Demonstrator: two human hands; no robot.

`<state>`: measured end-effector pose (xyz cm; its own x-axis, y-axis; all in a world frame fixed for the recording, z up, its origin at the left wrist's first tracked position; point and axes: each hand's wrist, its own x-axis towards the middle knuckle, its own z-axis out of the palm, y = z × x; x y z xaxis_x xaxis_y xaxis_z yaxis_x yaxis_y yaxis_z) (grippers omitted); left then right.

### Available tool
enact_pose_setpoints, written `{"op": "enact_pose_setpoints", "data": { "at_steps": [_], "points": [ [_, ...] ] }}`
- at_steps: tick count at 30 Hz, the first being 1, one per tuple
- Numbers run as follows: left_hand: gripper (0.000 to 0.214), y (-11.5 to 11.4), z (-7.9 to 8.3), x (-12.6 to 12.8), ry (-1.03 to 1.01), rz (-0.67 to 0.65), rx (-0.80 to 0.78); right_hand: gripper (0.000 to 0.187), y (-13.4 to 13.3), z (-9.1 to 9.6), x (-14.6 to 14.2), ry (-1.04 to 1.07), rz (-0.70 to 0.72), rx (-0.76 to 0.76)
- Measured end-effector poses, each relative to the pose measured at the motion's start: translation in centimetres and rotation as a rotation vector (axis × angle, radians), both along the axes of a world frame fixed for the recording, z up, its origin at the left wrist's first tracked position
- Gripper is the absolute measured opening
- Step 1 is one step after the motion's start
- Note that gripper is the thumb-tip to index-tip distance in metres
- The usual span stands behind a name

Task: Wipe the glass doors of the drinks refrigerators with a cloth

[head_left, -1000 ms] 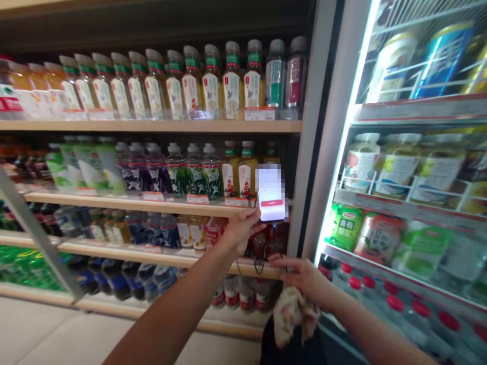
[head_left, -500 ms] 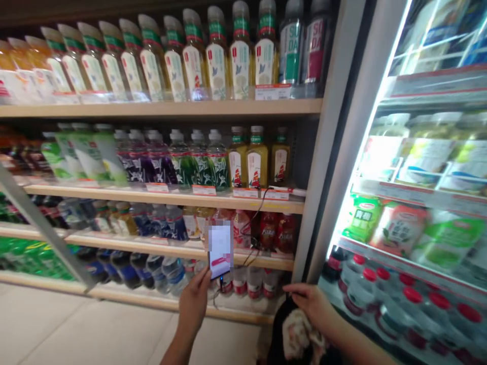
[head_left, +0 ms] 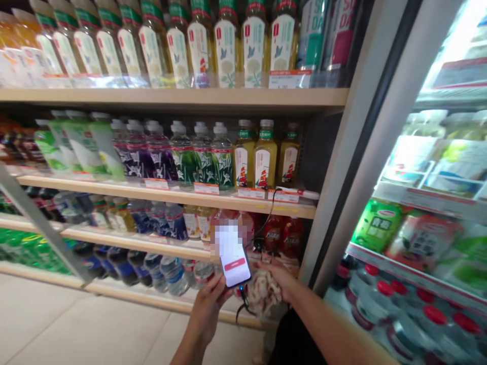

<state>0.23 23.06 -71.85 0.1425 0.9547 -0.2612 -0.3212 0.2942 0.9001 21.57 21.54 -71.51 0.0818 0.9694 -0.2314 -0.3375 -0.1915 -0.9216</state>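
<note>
A slim, dark-edged smartphone with a glowing white screen (head_left: 236, 268) is sitting at lower centre of the frame, tilting slightly, a pixelated patch hiding its upper part. The left hand (head_left: 210, 296) is gripping its lower left edge. A thin black cable (head_left: 243, 300) is hanging under it, showing a small blue light. Just to the right, a crumpled cream patterned cloth (head_left: 265, 296) is bunching against the right hand (head_left: 283, 281), whose fingers are blurring, so I cannot tell whether that grip is closing on it. The phone is blocking part of a pale wooden shelf (head_left: 152, 247) behind. Dark red bottles (head_left: 273, 233) are standing to its upper right; at far right, clear plastic bottles with red caps (head_left: 433, 317) are filling the lower corner.
</note>
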Motion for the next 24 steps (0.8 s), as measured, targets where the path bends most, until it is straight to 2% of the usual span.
{"op": "enact_pose_setpoints", "data": {
  "at_steps": [1,3,6,9,13,18,24],
  "points": [
    [0.062,0.1,-0.3,-0.3,-0.006,-0.012,-0.003,0.081,0.1,0.0,-0.2,0.074,-0.003,-0.032],
    [0.066,0.6,-0.9,-0.7,-0.020,-0.040,-0.001,0.070,-0.6,0.1,0.3,0.089,-0.041,-0.027],
    [0.068,1.7,-1.6,-0.2,-0.013,-0.111,0.016,0.059,-3.7,0.5,3.2,0.014,-0.125,0.015],
    [0.059,2.9,-1.3,2.3,-0.064,-0.181,-0.012,0.059,-7.5,1.8,6.6,-0.014,-0.192,0.018],
    [0.028,4.4,0.3,7.4,-0.241,-0.151,-0.105,0.059,-11.0,3.7,9.2,0.050,-0.312,-0.027],
    [0.012,6.8,2.6,12.1,-0.351,-0.163,-0.094,0.058,-12.2,4.1,9.8,0.069,-0.361,-0.053],
    [0.010,9.2,3.4,16.2,-0.365,0.027,-0.021,0.062,-11.0,3.9,9.0,-0.036,-0.384,-0.013]
  ]
}}
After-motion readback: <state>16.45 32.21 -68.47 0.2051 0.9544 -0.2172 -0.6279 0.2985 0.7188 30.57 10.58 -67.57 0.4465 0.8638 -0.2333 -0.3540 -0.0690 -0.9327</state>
